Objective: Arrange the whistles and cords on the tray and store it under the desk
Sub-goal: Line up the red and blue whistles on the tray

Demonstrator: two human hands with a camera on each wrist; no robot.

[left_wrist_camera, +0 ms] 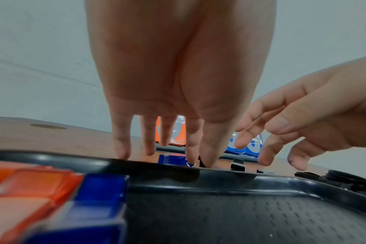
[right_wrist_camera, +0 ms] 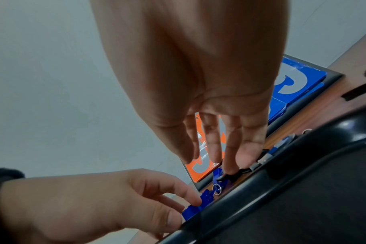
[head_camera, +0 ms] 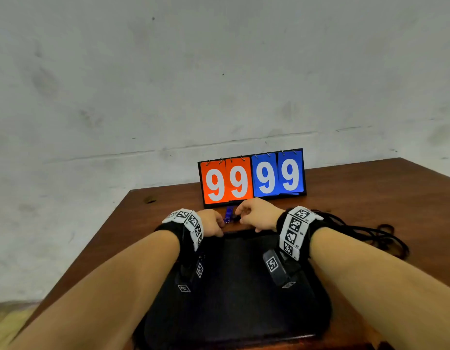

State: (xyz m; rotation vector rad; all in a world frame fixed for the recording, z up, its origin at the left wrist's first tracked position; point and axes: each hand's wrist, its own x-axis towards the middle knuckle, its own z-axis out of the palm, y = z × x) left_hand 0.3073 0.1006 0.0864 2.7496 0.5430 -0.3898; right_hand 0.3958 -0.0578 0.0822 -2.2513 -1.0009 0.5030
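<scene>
A blue whistle (head_camera: 228, 213) with a small metal ring (right_wrist_camera: 216, 188) lies on the desk just beyond the far rim of the black tray (head_camera: 240, 294). My left hand (head_camera: 213, 223) pinches the whistle (right_wrist_camera: 206, 197) between index finger and thumb. My right hand (head_camera: 256, 213) hovers beside it with loosely spread fingers. One fingertip (right_wrist_camera: 230, 170) is at a black cord clip (left_wrist_camera: 237, 165) next to the whistle. In the left wrist view, blurred orange and blue whistles (left_wrist_camera: 42, 194) lie on the tray (left_wrist_camera: 261, 180) near the camera. A heap of black cords (head_camera: 367, 232) lies right of the tray.
A flip scoreboard (head_camera: 251, 176) reading 99 in orange and 99 in blue stands close behind the hands. The brown desk (head_camera: 143, 223) meets a grey wall at the back. The desk's left edge runs diagonally, with floor below it.
</scene>
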